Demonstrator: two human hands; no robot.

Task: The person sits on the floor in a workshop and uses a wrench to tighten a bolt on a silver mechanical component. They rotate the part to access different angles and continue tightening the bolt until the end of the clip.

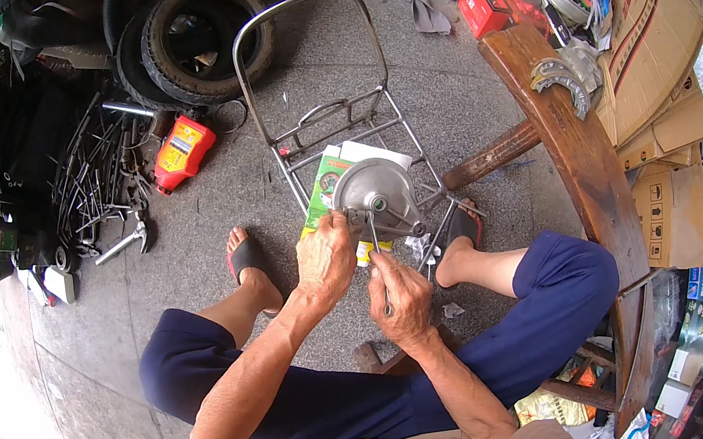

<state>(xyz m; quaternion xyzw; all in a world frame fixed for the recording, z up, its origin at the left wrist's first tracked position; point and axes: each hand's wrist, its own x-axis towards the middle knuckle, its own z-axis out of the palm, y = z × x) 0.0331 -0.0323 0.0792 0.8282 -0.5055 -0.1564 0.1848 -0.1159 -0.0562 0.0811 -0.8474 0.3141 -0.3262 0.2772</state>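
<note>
A round silver metal brake hub plate [364, 182], with a lever-like arm on its right, is up in front of my knees. My left hand [326, 253] is closed on the plate's near left edge. In my right hand [401, 299] is a slim metal wrench [377, 238]; its upper end reaches the plate's near edge beside my left fingers. Just what the wrench tip engages is too small to tell. Behind the plate, a green printed box [324, 189] and a white box or sheet [378, 153] rest on a tubular metal rack [385, 76].
A wooden bench [560, 131] stands at right, with curved brake shoes [564, 80] on it. Flattened cardboard [649, 34] lies beyond. Tyres [204, 73], a red bottle [183, 152], a hammer [125, 241] and loose metal rods [93, 182] lie on the floor at far left.
</note>
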